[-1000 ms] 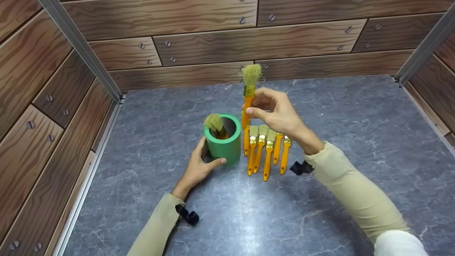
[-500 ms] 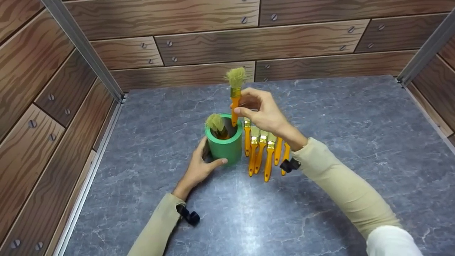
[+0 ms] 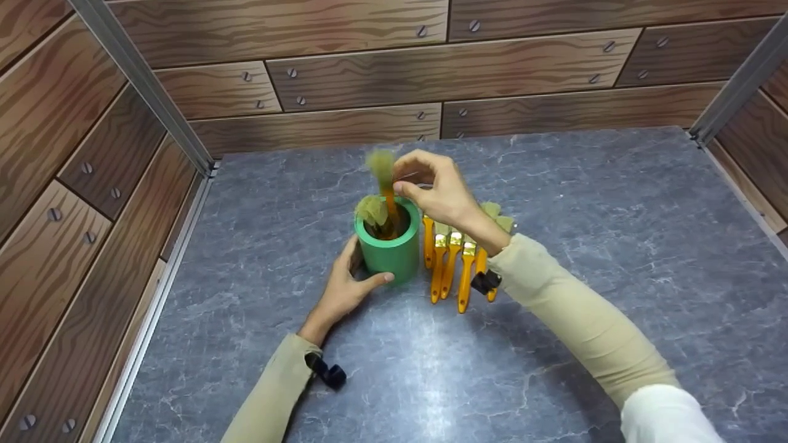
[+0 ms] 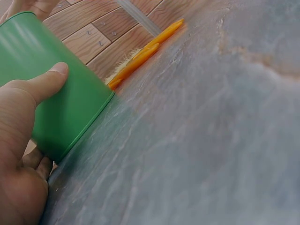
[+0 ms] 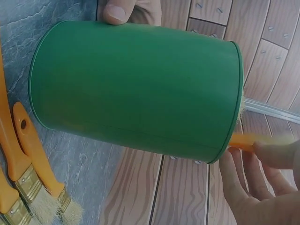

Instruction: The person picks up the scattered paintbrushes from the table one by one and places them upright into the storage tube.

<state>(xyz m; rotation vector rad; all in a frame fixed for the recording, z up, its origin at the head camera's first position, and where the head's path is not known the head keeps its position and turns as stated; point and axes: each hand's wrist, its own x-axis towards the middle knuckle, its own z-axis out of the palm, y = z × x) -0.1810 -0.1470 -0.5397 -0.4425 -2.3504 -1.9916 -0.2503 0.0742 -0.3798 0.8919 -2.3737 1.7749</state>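
Note:
A green can [image 3: 389,261] stands upright on the table with brushes [image 3: 372,211] inside, bristles up. My left hand [image 3: 345,289] grips the can's left side, thumb across its front, as the left wrist view also shows [image 4: 21,112]. Between thumb and fingers, my right hand [image 3: 440,191] holds a brush [image 3: 381,166] above the can, its orange handle partly inside the opening. In the right wrist view the handle [image 5: 241,140] shows at the rim beside my right hand [image 5: 262,187]. Several more orange-handled brushes [image 3: 466,277] lie on the table right of the can, partly under my right forearm.
The grey marbled table [image 3: 277,203] extends around the can. Wood-patterned walls [image 3: 357,80] stand behind and at both sides, with metal posts [image 3: 141,86] at the corners. Small black devices are on both wrists [image 3: 332,375].
My right hand has moved left from beside the can, and the brush's handle end has been lowered into the opening. My left hand has stayed on the can.

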